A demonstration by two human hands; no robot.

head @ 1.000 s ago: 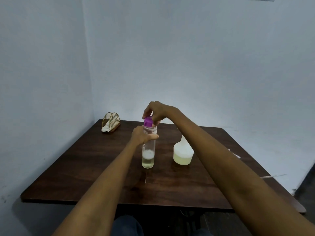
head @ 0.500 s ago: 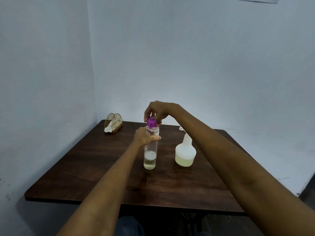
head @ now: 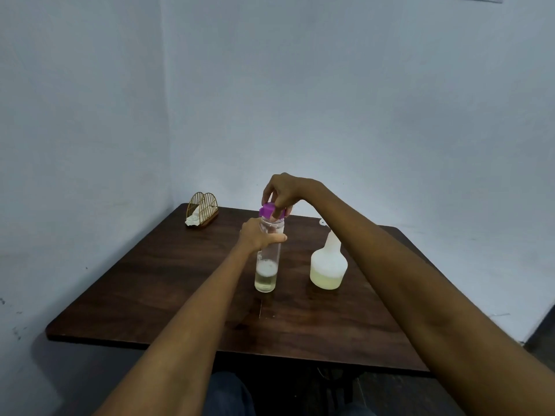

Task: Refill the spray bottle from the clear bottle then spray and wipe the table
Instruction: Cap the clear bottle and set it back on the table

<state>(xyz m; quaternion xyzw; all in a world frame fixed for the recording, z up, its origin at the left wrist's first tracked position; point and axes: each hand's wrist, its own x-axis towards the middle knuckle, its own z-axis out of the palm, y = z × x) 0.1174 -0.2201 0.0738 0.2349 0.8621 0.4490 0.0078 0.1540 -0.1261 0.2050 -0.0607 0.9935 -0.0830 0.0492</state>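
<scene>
- Two hands are at work on the clear bottle (head: 268,256), which stands upright on the bench (head: 168,283).
- Left hand (head: 260,238) has its fingers wrapped round the upper part of the clear bottle, bracing it just below the neck.
- Right hand (head: 283,192) sits directly above the left hand, its fingertips pinching the purple cap (head: 270,211) from over the top.
- Purple cap looks slightly tilted on the neck of the clear bottle; whether it is being screwed on or taken off I cannot tell from this view alone.
- Only a shallow layer of pale yellowish liquid, with some foam on top, is left at the bottom of the clear bottle, well below the left hand.
- Spray bottle (head: 329,267) stands to the right of the left hand, under the right forearm and apart from the clear bottle, with pale liquid filling its lower part; its top is partly hidden by the arm, so I cannot say whether the spray head is fitted.
- Judging by the liquid levels, the refill may be largely done already, though that is uncertain.
- Spraying and wiping are plainly not yet done: neither hand holds the spray bottle or a cloth.
- Far to the left of both hands, at the back corner of the bench, a wire napkin holder (head: 202,212) holds white tissue that could serve for wiping.
</scene>
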